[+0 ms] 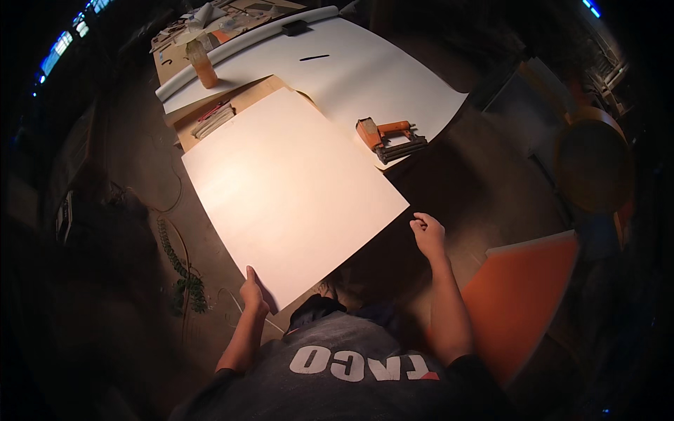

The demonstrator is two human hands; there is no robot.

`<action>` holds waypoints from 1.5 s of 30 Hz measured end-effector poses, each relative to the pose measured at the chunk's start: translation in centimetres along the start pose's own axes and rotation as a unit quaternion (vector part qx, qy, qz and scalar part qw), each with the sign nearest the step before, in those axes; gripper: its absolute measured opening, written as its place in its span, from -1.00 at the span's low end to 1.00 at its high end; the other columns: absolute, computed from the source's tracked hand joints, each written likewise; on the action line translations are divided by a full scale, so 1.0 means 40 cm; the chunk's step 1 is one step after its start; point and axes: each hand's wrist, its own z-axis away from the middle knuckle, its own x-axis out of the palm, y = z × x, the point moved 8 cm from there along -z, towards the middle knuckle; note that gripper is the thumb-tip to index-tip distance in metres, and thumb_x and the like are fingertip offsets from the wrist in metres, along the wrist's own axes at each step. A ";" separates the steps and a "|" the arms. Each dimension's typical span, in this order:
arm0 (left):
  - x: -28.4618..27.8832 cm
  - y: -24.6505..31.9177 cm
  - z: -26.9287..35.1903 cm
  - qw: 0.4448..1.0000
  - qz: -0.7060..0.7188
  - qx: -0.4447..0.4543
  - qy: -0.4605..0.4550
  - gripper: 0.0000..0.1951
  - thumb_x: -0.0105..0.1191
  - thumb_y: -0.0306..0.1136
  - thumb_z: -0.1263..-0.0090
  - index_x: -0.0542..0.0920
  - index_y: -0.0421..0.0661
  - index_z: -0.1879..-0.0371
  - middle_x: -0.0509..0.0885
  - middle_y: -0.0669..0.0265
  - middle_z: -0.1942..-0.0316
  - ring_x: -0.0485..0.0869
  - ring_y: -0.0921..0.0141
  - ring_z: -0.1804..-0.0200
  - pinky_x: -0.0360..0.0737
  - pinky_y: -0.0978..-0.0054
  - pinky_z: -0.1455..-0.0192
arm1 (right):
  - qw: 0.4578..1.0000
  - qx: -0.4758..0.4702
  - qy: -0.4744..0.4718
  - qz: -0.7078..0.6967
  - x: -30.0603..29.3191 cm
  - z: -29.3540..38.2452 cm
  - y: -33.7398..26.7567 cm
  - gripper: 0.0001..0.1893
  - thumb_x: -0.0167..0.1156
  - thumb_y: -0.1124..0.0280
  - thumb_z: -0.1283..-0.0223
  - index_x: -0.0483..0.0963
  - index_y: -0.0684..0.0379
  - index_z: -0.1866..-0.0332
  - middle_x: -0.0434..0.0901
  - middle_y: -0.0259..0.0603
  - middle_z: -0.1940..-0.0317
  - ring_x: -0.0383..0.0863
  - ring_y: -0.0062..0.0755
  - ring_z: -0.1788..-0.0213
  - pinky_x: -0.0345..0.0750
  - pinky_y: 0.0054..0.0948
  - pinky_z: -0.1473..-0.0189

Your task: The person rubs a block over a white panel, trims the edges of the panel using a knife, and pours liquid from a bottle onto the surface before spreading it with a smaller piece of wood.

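A large pale rectangular panel lies partly on the worktable, with its near end reaching out towards me. My left hand grips its near left edge by the corner, thumb on top and the other fingers hidden beneath. My right hand is just off the panel's right corner, apart from it, with fingers curled and nothing visible in them. Past the panel's right edge, an orange pneumatic nail gun rests on a white sheet. That sheet is partly rolled up along its far side.
A bottle of orange liquid stands by the roll, near a bundle of thin strips. Farther back are a black block and a thin dark tool. An orange panel leans at right; a coiled green hose lies left.
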 end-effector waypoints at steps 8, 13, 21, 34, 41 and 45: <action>-0.034 0.016 0.033 0.992 -0.051 0.046 0.103 -0.47 0.23 0.06 -0.57 0.73 -0.32 0.06 0.79 0.21 0.11 0.73 0.35 0.09 0.64 0.30 -0.08 | 0.950 -0.232 -0.015 0.209 0.037 -0.608 -0.204 -0.57 0.34 0.45 -0.21 0.63 0.16 -0.23 0.71 -0.04 -0.12 0.66 -0.02 -0.21 0.58 -0.12 -0.27; -0.027 -0.012 0.070 0.970 -0.102 0.086 0.204 -0.49 0.23 0.01 -0.58 0.74 -0.36 0.10 0.80 0.20 0.12 0.71 0.40 0.10 0.61 0.34 -0.03 | 0.866 -0.315 -0.162 0.353 0.209 -0.874 -0.229 -0.36 0.30 0.51 -0.10 0.55 -0.02 -0.39 0.53 -0.13 -0.38 0.46 -0.09 -0.45 0.42 0.01 -0.44; -0.058 -0.050 0.040 0.965 -0.109 0.061 0.229 -0.44 0.25 0.07 -0.55 0.74 -0.34 0.00 0.79 0.20 0.09 0.68 0.38 0.07 0.57 0.34 -0.09 | 0.787 -0.292 -0.356 0.410 0.353 -0.983 -0.184 -0.49 0.30 0.45 -0.01 0.62 0.01 -0.19 0.68 -0.15 -0.15 0.62 -0.06 -0.31 0.58 -0.07 -0.30; -0.116 -0.071 -0.068 0.977 -0.056 0.053 0.199 -0.49 0.27 0.05 -0.53 0.74 -0.30 0.06 0.78 0.24 0.15 0.68 0.39 0.17 0.59 0.35 0.03 | 0.864 -0.147 -0.334 0.346 0.177 -0.961 -0.110 -0.48 0.35 0.32 0.07 0.67 0.08 -0.13 0.76 -0.03 -0.06 0.72 0.04 -0.17 0.63 -0.08 -0.22; -0.115 -0.069 -0.073 0.983 -0.028 0.058 0.169 -0.51 0.26 0.00 -0.55 0.72 -0.32 0.03 0.79 0.21 0.12 0.73 0.37 0.13 0.63 0.35 0.01 | 0.882 -0.105 -0.295 0.352 0.111 -0.983 -0.142 -0.45 0.37 0.32 0.05 0.66 0.10 -0.18 0.75 0.04 -0.11 0.73 0.06 -0.19 0.63 -0.08 -0.25; -0.127 -0.071 -0.085 0.986 -0.021 0.068 0.153 -0.50 0.26 -0.01 -0.56 0.71 -0.34 -0.01 0.79 0.21 0.09 0.73 0.37 0.11 0.63 0.37 -0.02 | 0.892 -0.076 -0.268 0.355 0.117 -1.016 -0.141 -0.45 0.36 0.33 0.06 0.66 0.16 -0.16 0.75 0.10 -0.10 0.73 0.10 -0.19 0.63 -0.10 -0.24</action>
